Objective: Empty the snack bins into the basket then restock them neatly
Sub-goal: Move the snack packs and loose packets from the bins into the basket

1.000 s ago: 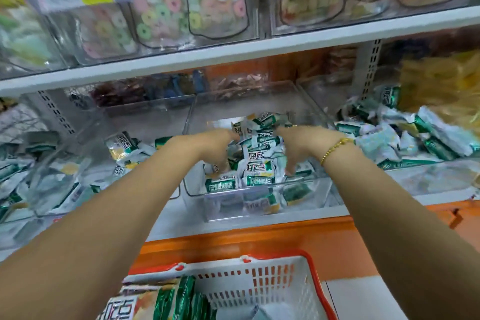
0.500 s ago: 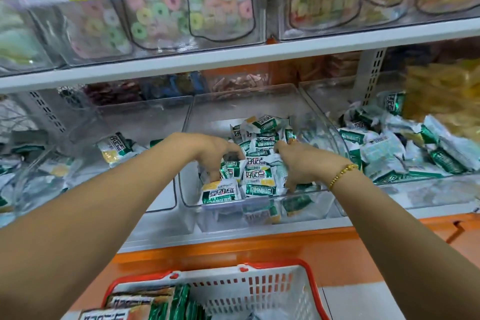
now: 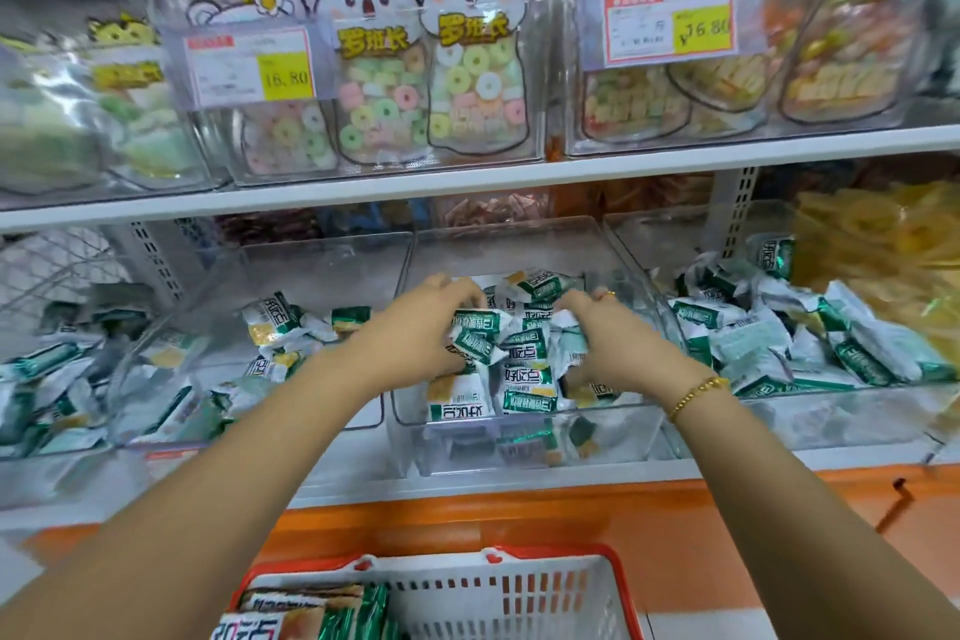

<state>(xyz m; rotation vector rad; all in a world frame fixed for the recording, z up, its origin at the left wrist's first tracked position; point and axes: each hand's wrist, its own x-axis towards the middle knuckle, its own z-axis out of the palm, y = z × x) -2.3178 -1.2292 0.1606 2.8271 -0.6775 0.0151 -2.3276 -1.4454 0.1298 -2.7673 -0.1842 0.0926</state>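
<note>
Both of your hands are working inside the middle bin (image 3: pixel 519 447) on the lower shelf (image 3: pixel 727 465). Your left hand (image 3: pixel 415 327) is curling its fingers over the left side of the heap of snack packets (image 3: pixel 524 353), gripping several of the green-and-white ones. Your right hand (image 3: pixel 613 343) is clutching packets on the heap's right side, its fingers bending down into them. A gold bracelet (image 3: pixel 696 392) is sitting on your right wrist, and a ring (image 3: pixel 610 295) is showing on one finger of that hand.

The heap is lying toward the front of the clear bin, with a few packets pressing against its front wall. More of the same packets are lying in the left bin (image 3: pixel 332 270) and, piled more thickly, in the right bin (image 3: pixel 831 418).

Below your arms, the basket (image 3: pixel 519 592), white with a red rim, is standing in front of the orange shelf base, and packets are lying in its left half.

Above, the upper shelf (image 3: pixel 467 177) is carrying clear boxes of bagged ring candies (image 3: pixel 467 83), and two price tags (image 3: pixel 249 68) are hanging on the fronts of those boxes.
</note>
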